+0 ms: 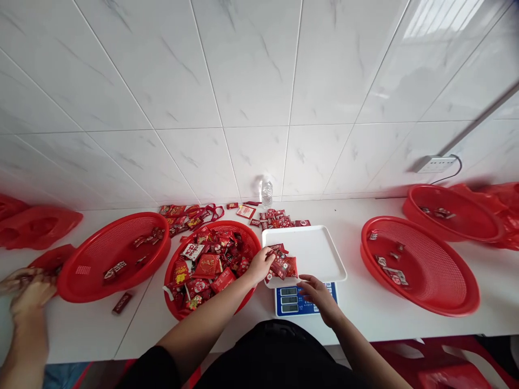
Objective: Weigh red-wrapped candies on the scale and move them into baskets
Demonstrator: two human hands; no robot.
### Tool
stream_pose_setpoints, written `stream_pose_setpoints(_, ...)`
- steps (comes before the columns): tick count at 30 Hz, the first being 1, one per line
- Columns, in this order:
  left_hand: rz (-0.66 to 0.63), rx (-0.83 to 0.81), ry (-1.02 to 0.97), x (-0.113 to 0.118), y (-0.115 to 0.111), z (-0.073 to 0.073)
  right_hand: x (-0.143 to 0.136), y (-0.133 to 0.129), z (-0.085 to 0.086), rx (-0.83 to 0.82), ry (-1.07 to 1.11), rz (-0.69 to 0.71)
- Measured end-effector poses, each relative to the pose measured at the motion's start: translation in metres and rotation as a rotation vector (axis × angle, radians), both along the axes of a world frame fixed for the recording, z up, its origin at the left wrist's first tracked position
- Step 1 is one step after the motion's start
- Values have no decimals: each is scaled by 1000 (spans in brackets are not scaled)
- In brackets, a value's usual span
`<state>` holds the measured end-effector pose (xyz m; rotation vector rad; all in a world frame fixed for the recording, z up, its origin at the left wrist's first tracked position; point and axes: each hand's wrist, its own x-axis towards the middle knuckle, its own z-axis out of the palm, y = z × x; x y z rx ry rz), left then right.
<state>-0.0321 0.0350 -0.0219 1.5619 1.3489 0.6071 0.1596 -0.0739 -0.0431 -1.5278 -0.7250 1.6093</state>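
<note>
The left hand (261, 265) touches small red packets (279, 266) on the white tray (320, 251) of a blue scale (306, 308). The right hand (318, 296) is by the tray's near edge, fingers loosely bent. Left of the tray, a big red basket (252, 240) is full of packets. A clear plastic bottle (266, 193) stands by the tiled wall (255, 156). Another person's hands (30, 289) are far left.

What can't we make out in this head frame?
Head view: digits on the scale readouts, too small.
Head view: whether the left hand grips a packet; its own fingers hide the contact.
Head view: floor of the filled basket, buried under piled packets.
Head view: what the co-worker's hands hold, blurred and finger-covered.
Head view: rightmost red bags, cut off by the right edge.
</note>
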Motion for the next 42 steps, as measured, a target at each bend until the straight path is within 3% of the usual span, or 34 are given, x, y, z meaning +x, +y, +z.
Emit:
stream_pose_setpoints(7,-3,-58,-90,0,-24,9,-23,9,10,126,111,163)
stream_pose_setpoints(11,-20,-156,-226,-3,-40,5,-31,11,9,122,156,161)
stream_pose_setpoints(16,113,-377,-389,-28,-47,1,-24,5,6,42,176,100)
stream_pose_setpoints(21,380,-229,-343,-68,-30,8,-31,5,14,53,192,116)
stream_pose_setpoints(24,458,-68,-183,-91,-12,13,-49,9,28,95,224,257)
stream_pose_setpoints(26,423,2,-52,-102,-1,15,-61,12,37,132,260,400)
stream_pose_setpoints(28,293,-11,66,-107,6,13,-68,13,42,157,264,500)
stream_pose_setpoints(30,128,-88,202,-107,11,8,-70,11,41,167,228,534)
stream_pose_setpoints(32,45,-139,330,-102,15,0,-65,7,36,159,187,529)
stream_pose_setpoints(37,134,-100,380,-87,26,-17,-42,-8,18,69,112,435)
stream_pose_setpoints(42,208,-66,325,-79,36,-21,-30,-19,5,28,77,356)
